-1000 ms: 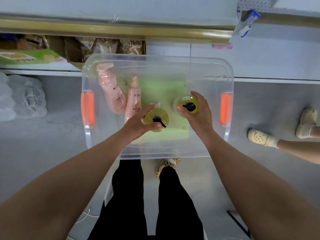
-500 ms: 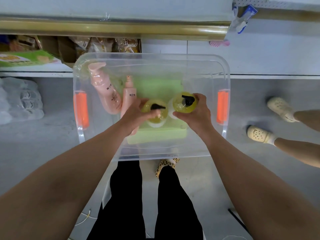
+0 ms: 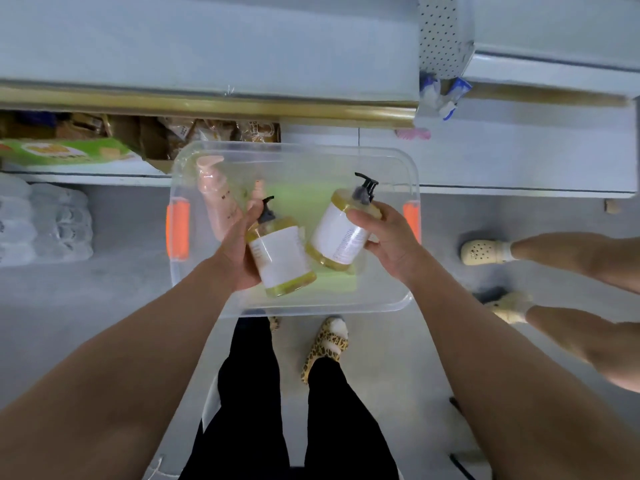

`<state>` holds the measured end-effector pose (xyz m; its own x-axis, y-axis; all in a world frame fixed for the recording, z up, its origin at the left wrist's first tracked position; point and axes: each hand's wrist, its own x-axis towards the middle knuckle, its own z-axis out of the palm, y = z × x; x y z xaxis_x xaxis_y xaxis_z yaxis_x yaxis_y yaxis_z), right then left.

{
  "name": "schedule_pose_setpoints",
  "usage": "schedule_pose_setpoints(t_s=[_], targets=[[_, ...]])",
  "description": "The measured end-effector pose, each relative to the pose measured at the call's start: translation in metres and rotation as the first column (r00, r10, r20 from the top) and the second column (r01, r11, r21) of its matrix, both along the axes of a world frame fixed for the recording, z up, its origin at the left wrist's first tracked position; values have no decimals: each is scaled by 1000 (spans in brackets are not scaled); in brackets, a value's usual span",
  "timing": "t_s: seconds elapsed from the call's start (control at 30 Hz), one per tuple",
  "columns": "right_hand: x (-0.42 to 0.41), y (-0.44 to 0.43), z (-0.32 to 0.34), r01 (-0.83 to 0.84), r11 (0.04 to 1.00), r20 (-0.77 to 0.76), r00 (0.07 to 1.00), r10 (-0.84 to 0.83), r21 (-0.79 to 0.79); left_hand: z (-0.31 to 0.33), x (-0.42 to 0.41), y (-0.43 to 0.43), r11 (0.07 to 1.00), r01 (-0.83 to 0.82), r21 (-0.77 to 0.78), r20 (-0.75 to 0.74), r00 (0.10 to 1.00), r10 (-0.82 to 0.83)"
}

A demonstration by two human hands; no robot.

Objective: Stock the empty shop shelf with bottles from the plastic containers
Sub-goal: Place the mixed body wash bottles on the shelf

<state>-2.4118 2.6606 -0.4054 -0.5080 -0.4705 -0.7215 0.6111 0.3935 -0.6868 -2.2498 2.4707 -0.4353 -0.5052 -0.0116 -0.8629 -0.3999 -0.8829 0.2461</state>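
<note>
L hand (image 3: 239, 251) grips a yellow pump bottle (image 3: 280, 258) round its body, tilted, pump pointing away. R hand (image 3: 391, 240) grips a 2nd yellow pump bottle (image 3: 341, 233) by shoulder and side, also tilted. Both are held close together over the clear plastic container (image 3: 311, 308) w/ orange handles. Inside at left lies a pink bottle (image 3: 216, 199); a 2nd pink one is mostly hidden behind the L fingers. Beyond is the gold-edged shelf (image 3: 207, 105). Another person's foot (image 3: 483, 252) stands at right.

Grey concrete floor (image 3: 86, 299) lies below a pale shelf (image 3: 207, 46) edged with a gold strip (image 3: 207, 107). Snack packets (image 3: 214, 128) sit just under the strip, a perforated panel (image 3: 440, 32) is right of it, and shrink-wrapped water packs (image 3: 41, 220) lie below its left end.
</note>
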Motion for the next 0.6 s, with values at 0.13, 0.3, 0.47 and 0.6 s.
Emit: schedule_pose_setpoints(t_s=[0.13, 0.3, 0.47, 0.6], targets=[[1, -11, 41, 126, 992, 109, 987, -122, -32, 43, 10, 3, 989, -85, 123, -42, 995, 91], [3, -28, 99, 215, 942, 178, 969, -172, -259, 107, 13, 15, 975, -153, 159, -123, 977, 174], [3, -36, 166, 259, 862, 309, 942, -126, -435, 164, 18, 24, 974, -214, 72, -196, 955, 224], [8, -44, 210, 151, 894, 225, 973, -59, -421, 212, 18, 15, 965, -262, 6, -311, 917, 250]])
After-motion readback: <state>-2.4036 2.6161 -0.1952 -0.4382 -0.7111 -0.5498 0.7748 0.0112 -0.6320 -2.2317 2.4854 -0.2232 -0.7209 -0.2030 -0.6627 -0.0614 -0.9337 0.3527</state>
